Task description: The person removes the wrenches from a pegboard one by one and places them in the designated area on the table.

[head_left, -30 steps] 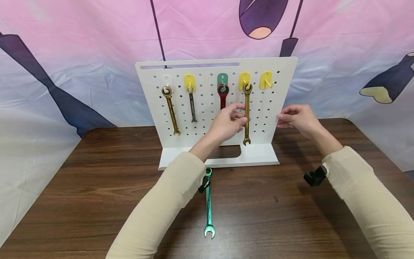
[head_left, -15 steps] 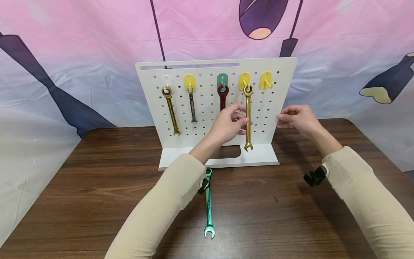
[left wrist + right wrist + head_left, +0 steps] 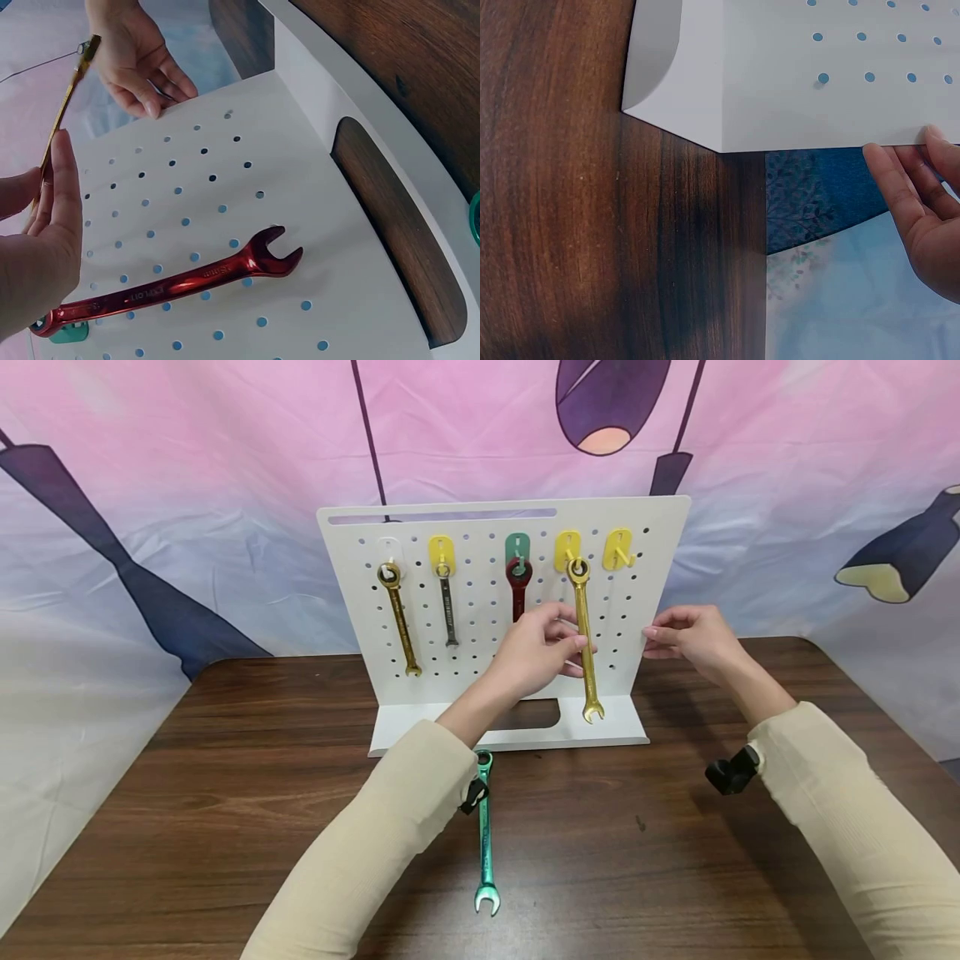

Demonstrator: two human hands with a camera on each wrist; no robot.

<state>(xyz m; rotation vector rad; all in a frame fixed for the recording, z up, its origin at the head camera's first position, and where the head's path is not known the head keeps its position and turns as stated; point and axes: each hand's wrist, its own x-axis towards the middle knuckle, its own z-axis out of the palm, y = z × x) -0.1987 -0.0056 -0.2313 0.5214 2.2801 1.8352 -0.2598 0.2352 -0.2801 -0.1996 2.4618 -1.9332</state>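
My left hand [image 3: 536, 652] pinches a gold combination wrench [image 3: 587, 668] between thumb and fingers at mid-shaft. The wrench slants, its open end low and out from the white pegboard [image 3: 637, 514]. Its ring end overlaps the tip of a yellow hook [image 3: 567, 543]. At the board's right edge, my right hand [image 3: 697, 639] grips the rim with thumb and fingertips, as the right wrist view also shows. Behind the left hand a red wrench [image 3: 172, 289] hangs from a green hook [image 3: 517, 545]; the head view hides its lower part.
Another gold wrench [image 3: 401, 627] and a small silver wrench [image 3: 447, 610] hang on the left hooks. Farthest right is a bare yellow hook [image 3: 617, 545]. A green wrench [image 3: 486, 835] lies on the brown table [image 3: 247, 793] in front, partly under the left sleeve.
The gold wrench's lower end has swung out and to the right, and its ring end has shifted slightly right and down. My left hand moved a little right; the right hand stayed put.
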